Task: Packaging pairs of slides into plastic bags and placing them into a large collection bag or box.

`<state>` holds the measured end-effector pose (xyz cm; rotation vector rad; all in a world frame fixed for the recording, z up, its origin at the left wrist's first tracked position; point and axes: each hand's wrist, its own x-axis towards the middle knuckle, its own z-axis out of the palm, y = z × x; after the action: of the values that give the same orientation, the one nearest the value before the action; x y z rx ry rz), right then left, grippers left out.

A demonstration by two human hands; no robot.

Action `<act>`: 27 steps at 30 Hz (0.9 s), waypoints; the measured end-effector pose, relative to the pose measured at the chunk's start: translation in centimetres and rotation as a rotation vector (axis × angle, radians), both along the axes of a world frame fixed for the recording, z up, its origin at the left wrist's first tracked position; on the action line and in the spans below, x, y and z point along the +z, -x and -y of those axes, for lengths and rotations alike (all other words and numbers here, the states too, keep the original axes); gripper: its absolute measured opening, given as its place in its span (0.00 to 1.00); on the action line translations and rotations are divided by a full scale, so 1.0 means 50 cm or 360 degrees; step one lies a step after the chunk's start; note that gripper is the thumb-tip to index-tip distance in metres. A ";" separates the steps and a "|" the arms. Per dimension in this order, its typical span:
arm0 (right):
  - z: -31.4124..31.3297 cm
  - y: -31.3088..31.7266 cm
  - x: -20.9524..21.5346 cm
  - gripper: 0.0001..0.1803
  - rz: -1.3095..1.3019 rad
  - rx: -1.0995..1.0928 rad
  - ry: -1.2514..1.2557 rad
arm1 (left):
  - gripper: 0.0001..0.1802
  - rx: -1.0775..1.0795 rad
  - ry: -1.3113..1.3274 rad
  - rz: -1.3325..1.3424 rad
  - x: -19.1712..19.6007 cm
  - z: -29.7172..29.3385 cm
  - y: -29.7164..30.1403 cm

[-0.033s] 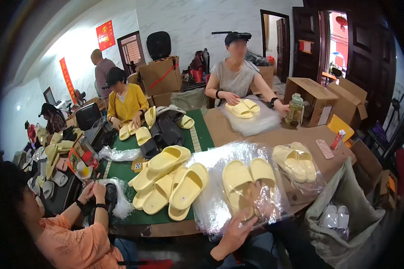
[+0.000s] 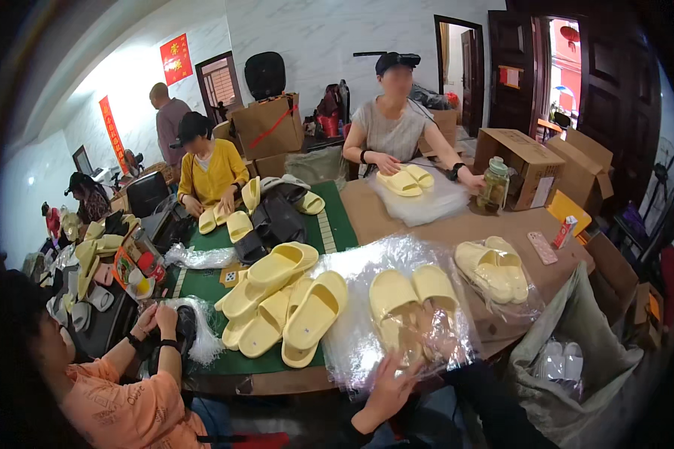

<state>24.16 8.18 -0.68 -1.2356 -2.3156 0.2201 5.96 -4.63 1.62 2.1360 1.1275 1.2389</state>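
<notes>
A pair of pale yellow slippers lies toes away from me in a clear plastic bag, on a stack of flat clear bags at the table's near edge. My right hand shows blurred through the shiny plastic, closed at the slippers' heel end. My left hand is at the bag's near edge, its fingers pressed on the plastic. To the left is a heap of loose yellow slippers. A bagged pair of yellow slippers lies to the right.
A sack with bagged white slippers stands right of the table. Beyond are a phone, a small carton, a jar and cardboard boxes. Co-workers sit across and at left; one across touches yellow slippers.
My left hand has shifted slightly to the left along the bag's edge. The slippers under the plastic have moved a little toward me.
</notes>
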 end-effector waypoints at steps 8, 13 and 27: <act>-0.039 -0.023 -0.096 0.29 -0.0278 0.0141 0.0120 | 0.39 0.0621 0.0235 -0.0308 -0.039 0.000 0.023; -0.028 -0.043 -0.136 0.32 -0.0411 0.0172 0.0182 | 0.32 0.0700 0.0223 -0.0135 -0.069 -0.022 0.029; 0.012 -0.028 -0.080 0.41 -0.0717 0.0508 0.0543 | 0.27 0.0966 0.0446 0.0845 -0.152 -0.053 0.076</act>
<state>25.59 7.61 -4.67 -0.8368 -2.1074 0.9360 2.18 -1.96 -5.97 1.1770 1.6211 1.6468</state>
